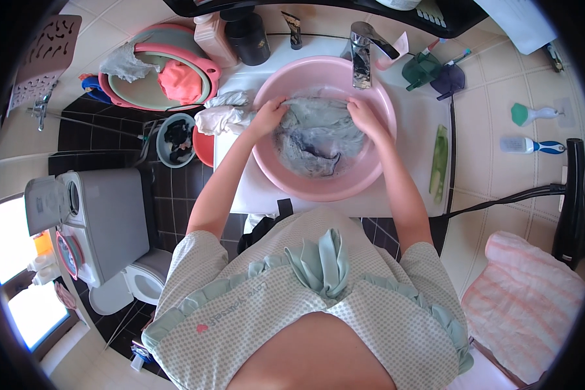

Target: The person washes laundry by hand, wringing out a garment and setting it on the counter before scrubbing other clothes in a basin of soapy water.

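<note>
A pink basin [325,190] stands on the white sink top, under a chrome faucet [361,55]. In it a pale grey-green wet garment [315,120] with dark trim lies partly in sudsy water. My left hand [270,114] pinches the garment's far left edge near the basin's rim. At the far right edge of the same cloth, my right hand [364,117] is closed on it. The fabric is stretched between both hands, and its lower part is bunched in the water. White cloth [224,117] lies beside the basin, left of my left wrist.
Bottles [247,38] and a tube [292,31] line the back. Right of the basin are toothbrush cups [422,70] and a green washboard-like strip [439,162]. Far left are a pink-rimmed tub [213,71] with clothes, a small bucket [175,159] and a washing machine [110,218].
</note>
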The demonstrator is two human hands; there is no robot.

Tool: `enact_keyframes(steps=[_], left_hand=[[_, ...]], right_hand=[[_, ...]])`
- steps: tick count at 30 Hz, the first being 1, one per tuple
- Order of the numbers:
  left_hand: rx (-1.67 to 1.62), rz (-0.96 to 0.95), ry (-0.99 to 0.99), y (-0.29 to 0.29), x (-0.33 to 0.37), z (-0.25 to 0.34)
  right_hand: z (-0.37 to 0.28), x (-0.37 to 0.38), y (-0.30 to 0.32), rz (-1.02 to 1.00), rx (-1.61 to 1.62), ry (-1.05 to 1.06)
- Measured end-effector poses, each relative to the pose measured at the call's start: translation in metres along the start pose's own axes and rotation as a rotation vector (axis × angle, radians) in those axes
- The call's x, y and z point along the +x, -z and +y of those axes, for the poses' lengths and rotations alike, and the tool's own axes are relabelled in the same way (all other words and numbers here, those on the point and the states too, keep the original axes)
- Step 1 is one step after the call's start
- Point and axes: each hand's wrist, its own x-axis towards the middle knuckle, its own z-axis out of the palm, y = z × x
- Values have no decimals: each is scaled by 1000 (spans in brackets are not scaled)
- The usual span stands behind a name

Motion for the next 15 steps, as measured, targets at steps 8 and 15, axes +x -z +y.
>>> enact_keyframes(steps=[8,15], left_hand=[[-500,-114,502,-26,22,-20],[-980,-130,810,-41,20,-38]], right_hand=[[9,16,-11,-238,-323,-161],[-44,-6,-42,204,-522,201]])
